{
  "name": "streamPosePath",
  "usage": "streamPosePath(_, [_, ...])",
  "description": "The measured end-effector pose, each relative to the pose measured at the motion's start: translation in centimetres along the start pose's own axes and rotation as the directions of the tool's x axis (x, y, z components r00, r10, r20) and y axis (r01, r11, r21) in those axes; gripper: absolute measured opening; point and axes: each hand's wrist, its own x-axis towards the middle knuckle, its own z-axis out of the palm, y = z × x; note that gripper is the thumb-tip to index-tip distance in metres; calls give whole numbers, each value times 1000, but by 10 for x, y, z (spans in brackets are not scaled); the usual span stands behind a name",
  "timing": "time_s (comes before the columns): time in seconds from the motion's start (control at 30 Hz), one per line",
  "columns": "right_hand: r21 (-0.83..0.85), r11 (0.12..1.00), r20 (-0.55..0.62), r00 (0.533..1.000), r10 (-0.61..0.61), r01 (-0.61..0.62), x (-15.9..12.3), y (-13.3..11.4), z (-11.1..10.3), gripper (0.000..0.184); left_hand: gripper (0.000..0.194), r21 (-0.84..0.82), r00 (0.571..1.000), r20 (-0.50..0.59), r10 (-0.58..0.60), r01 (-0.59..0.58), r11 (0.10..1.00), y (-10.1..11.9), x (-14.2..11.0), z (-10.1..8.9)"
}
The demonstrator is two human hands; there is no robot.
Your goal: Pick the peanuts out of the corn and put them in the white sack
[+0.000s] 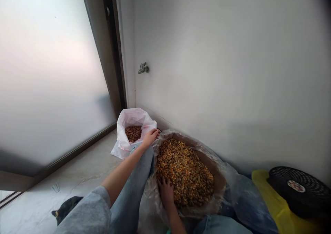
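The mix of yellow kernels and brown nut-like pieces [184, 170] sits heaped in a clear plastic bag [219, 203] at the lower centre, its mouth spread wide, which likely keeps the contents easy to reach. At the mix's left edge the right hand [166, 191] lies with fingers spread, in contact with it. The left hand [152, 136] hangs past the bent knee [143, 154], which seems to prop the forearm; its fingers curl loosely by the white sack [121, 142] — whether they pinch anything, I cannot tell. That sack stands open left of centre, brown pieces [133, 133] inside, probably set there for arm's reach. A black fan-like grille [307, 182] rests at lower right, over yellow material [269, 196] — apparently just put aside.
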Motion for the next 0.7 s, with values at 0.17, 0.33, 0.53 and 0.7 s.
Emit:
streamPosePath(0.17, [-199, 975, 62, 991, 117, -102, -12, 2, -12, 46, 26, -234, 1000, 12, 7, -4, 972, -3, -27, 17])
streamPosePath(0.33, [201, 956, -92, 967, 237, -215, -7, 9, -24, 39, 27, -184, 964, 209, -166, 205, 961, -21, -54, 33])
streamPosePath(0.53, [858, 438, -25, 831, 556, -267, 1, 9, -44, 35, 15, -84, 874, 154, -462, 477, 875, -77, -79, 57])
streamPosePath(0.7, [981, -127, 191, 828, 528, -145, -8, 2, -63, 34, 8, -224, 849, 112, -517, 528, 819, -135, -104, 76])
